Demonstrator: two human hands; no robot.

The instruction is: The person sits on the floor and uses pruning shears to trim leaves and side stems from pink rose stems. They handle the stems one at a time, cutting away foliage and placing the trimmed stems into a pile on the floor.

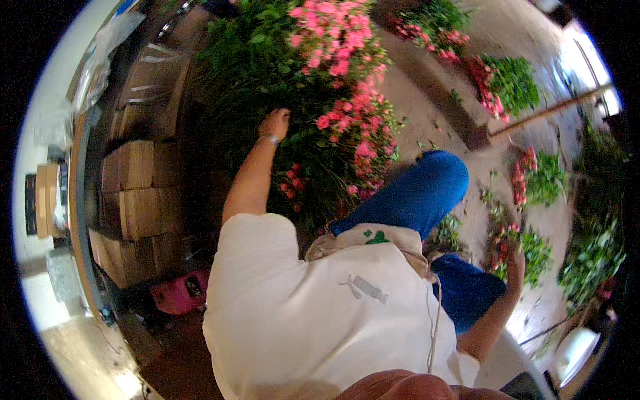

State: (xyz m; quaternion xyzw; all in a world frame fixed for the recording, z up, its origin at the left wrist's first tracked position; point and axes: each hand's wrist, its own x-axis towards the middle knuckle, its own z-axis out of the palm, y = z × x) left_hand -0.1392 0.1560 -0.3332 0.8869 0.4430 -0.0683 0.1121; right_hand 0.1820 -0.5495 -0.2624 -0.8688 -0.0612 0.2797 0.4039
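A large heap of pink flowers [363, 137] with long green stems and leaves lies in front of me, to the left of my bent knee. My left hand [275, 125] reaches over the dark stems of this heap, its fingers curled; whatever is between them is too small to make out. Down at my right side, my right hand [513, 259] is at a small bunch of pink flowers [501, 244] with green leaves [535, 257] beside it. Blur hides its fingers, so its grip does not show.
More pink-flowered bunches [513, 83] [541, 179] lie across the floor [440, 123], among scattered leaves. A wooden beam [475, 130] and a thin pole [553, 110] are ahead to the right. Cardboard boxes [137, 210] are stacked at left, above a pink container [179, 292].
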